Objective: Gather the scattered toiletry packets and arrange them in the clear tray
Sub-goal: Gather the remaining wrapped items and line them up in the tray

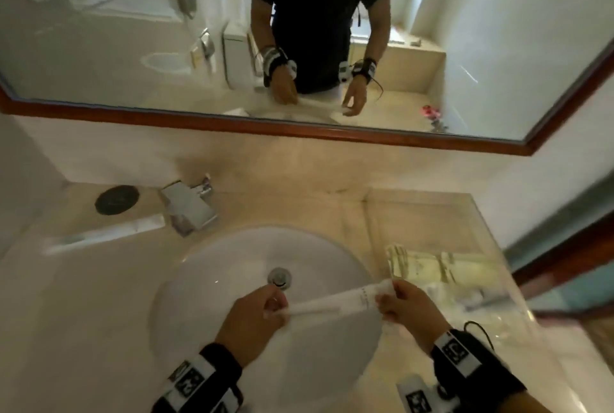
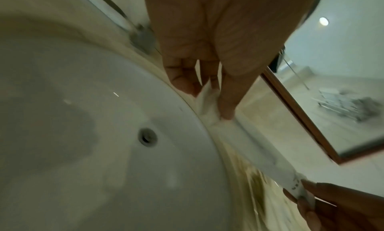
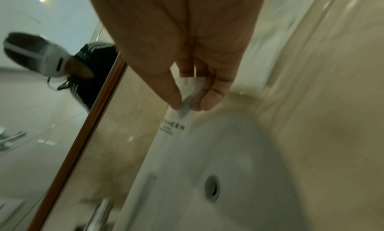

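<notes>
A long white packet [image 1: 339, 301] with dark print is stretched above the sink between both hands. My left hand [image 1: 275, 308] pinches its left end [image 2: 209, 103]. My right hand [image 1: 387, 296] pinches the printed right end [image 3: 187, 93]. The clear tray [image 1: 432, 213] sits on the counter to the right of the basin. It holds several pale yellow-green and white packets [image 1: 425, 266]. Another long white packet [image 1: 109, 233] lies on the counter left of the tap.
The white round sink [image 1: 206, 279] with its metal drain [image 1: 279, 277] lies under the hands. A chrome tap [image 1: 189, 206] and a black round disc [image 1: 116, 199] stand at the back left. A wood-framed mirror [image 1: 299, 133] runs along the wall.
</notes>
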